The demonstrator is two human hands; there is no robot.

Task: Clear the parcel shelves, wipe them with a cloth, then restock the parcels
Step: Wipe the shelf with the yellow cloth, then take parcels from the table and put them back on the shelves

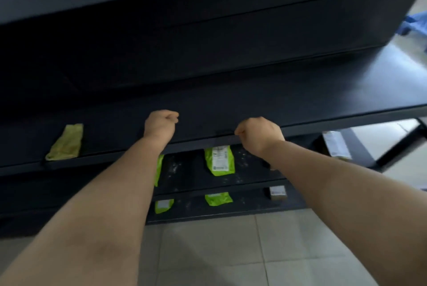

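Both arms reach forward over a tiled floor (231, 251) toward a dark, matte shelf unit. Left hand (161, 124) is curled into a loose fist over the front part of the middle shelf (277, 96); nothing visible in it. Right hand (258, 134) is also curled, knuckles at the shelf's front lip; whether it pinches the lip or holds something small cannot be told.

Middle shelf is almost bare. Its one parcel, a dull olive-yellow pouch (65, 142), lies flat near the front edge, well to the left of both hands, long axis running front to back with a slight tilt. The left hand is the nearer one; a sideways reach along the shelf looks like the move needed.

Lower shelves hold bright green plastic mailers: one with a white label (219, 160) directly below the right hand, another (218, 198) a tier down, plus a small grey box (278, 193). Speckled dust shows on the lower boards. No cloth clearly in view; a blue crumpled thing (416, 23) at far right is too blurred to name.
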